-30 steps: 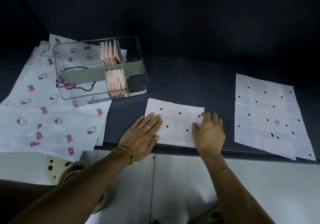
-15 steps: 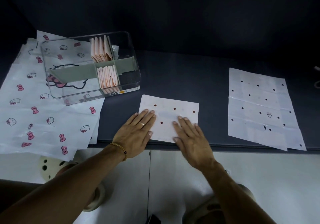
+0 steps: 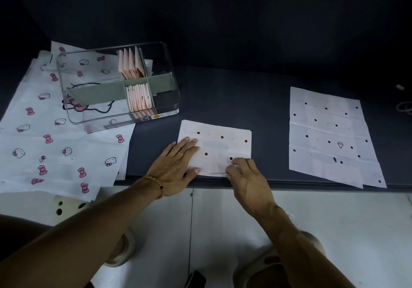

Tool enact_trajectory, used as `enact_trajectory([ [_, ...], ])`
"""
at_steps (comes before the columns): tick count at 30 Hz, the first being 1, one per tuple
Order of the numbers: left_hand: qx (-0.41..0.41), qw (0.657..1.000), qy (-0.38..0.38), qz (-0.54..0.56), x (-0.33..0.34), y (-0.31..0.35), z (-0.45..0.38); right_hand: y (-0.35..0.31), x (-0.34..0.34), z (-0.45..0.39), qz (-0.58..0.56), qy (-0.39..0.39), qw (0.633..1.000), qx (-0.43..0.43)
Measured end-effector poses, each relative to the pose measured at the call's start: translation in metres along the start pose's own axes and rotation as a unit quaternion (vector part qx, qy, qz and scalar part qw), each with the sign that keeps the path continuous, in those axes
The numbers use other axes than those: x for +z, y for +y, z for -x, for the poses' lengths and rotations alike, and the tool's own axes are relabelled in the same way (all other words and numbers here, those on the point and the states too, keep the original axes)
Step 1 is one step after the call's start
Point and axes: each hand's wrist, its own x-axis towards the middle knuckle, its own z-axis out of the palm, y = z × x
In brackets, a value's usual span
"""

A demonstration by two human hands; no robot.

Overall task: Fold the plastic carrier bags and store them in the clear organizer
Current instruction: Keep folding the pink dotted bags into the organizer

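A white carrier bag with red dots (image 3: 220, 145), folded to a small rectangle, lies at the front edge of the dark counter (image 3: 225, 96). My left hand (image 3: 176, 165) rests flat on its left part, fingers spread. My right hand (image 3: 247, 176) has its fingers curled, pinching the bag's near right edge. The clear organizer (image 3: 171, 107) stands behind and to the left, split by a grey-green divider (image 3: 95, 93). Folded pink bags stand upright in its rear compartment (image 3: 130, 64) and its front compartment (image 3: 139, 97).
Several flat white bags with cat faces and pink bows (image 3: 44, 149) cover the counter's left end, partly under the organizer. A flat white bag with black dots (image 3: 327, 131) lies to the right. A pale cable (image 3: 404, 107) sits at the far right edge.
My right hand slid from the bag's right side across its middle, then drew back to the near right edge and curled its fingers on it. My left hand stayed flat.
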Motion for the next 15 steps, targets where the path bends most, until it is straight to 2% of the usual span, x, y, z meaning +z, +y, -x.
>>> enact_trajectory([
  [2, 0.006, 0.999, -0.005, 0.034, -0.005, -0.002, 0.0, 0.004, 0.002, -0.005, -0.003, -0.004, 1.0, -0.006],
  [5, 0.018, 0.997, 0.004, 0.075, -0.013, -0.006, -0.001, 0.006, -0.008, -0.014, -0.107, 0.031, 0.993, 0.034],
  [9, -0.027, 0.989, 0.016, 0.144, -0.028, -0.01, -0.007, 0.013, -0.027, -0.02, -0.21, 0.006, 0.975, 0.075],
  [12, -0.034, 0.986, 0.0, 0.162, -0.036, -0.013, -0.009, 0.02, -0.032, -0.025, -0.225, -0.014, 0.966, 0.124],
  [15, -0.107, 0.974, 0.005, 0.199, -0.039, -0.017, -0.01, 0.026, -0.031, -0.038, -0.274, 0.004, 0.942, 0.196],
])
